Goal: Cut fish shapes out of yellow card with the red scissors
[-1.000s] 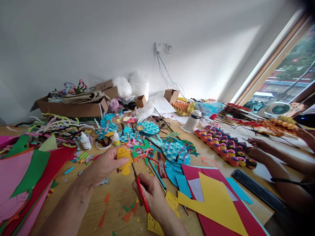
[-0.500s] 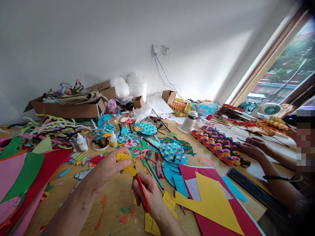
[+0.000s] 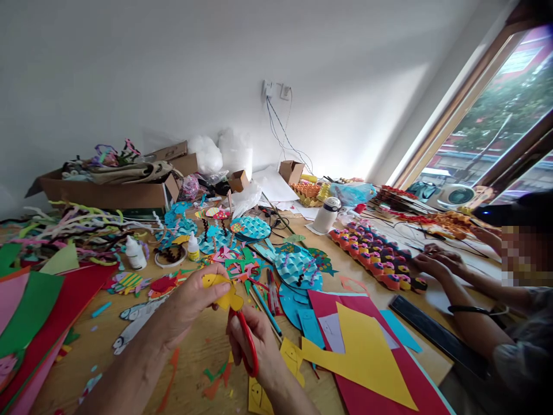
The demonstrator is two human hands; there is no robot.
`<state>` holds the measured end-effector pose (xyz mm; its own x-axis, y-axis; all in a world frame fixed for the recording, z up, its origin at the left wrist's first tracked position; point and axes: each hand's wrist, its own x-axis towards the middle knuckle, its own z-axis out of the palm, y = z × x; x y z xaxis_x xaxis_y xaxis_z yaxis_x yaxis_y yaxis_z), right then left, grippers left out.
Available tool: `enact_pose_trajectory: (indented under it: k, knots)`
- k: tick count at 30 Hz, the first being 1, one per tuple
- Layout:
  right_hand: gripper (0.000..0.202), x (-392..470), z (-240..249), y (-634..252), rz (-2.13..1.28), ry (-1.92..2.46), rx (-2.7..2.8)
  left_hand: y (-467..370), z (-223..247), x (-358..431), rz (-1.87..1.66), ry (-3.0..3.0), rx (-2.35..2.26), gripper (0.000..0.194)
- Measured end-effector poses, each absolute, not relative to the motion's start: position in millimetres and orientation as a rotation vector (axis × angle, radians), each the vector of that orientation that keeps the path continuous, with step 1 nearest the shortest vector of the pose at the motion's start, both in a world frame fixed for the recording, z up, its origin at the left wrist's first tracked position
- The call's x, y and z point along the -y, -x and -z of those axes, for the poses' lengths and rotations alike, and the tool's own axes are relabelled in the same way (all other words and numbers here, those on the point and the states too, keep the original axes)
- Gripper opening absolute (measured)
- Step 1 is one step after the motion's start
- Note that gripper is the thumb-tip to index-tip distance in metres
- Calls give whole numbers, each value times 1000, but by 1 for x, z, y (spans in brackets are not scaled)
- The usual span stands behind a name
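Observation:
Between thumb and fingers, my left hand (image 3: 203,297) pinches a yellow paper fish cutout (image 3: 227,297) above the table. My right hand (image 3: 253,340) is closed around red-handled scissors (image 3: 249,349), whose blades meet the lower edge of the paper fish. Just right of that hand lie yellow paper pieces (image 3: 292,358) with drawn outlines. Green and orange paper scraps (image 3: 213,385) are scattered on the wood below. A pile of pink, green and red scraps (image 3: 239,262) sits beyond my hands.
Stacked coloured sheets (image 3: 41,311) lie at left, a large yellow sheet (image 3: 367,351) on red paper at right. Glue bottles (image 3: 135,253), a blue woven paper fish (image 3: 298,268) and a painted egg tray (image 3: 378,256) stand farther back. A co-worker's hands (image 3: 436,262) rest near the tray.
The view has shifted slightly, so the scene sits farther left and more of the co-worker shows. My hands keep nearly the same pose on the paper fish and scissors.

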<state>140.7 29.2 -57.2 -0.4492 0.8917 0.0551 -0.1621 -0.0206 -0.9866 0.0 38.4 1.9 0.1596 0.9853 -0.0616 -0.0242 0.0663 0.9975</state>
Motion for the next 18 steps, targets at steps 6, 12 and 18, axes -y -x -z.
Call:
enact_pose_trajectory:
  k: [6,12,18]
  knots:
    - [48,-30,62,-140,-1583,821,1395,-4,0,-37,-1087,-1129,-1055,13]
    - [47,-31,66,-140,-1561,825,1396,-6,0,-36,-1100,-1109,-1052,16]
    - [47,-31,65,-140,-1561,821,1401,-3,0,-38,-1083,-1141,-1063,16]
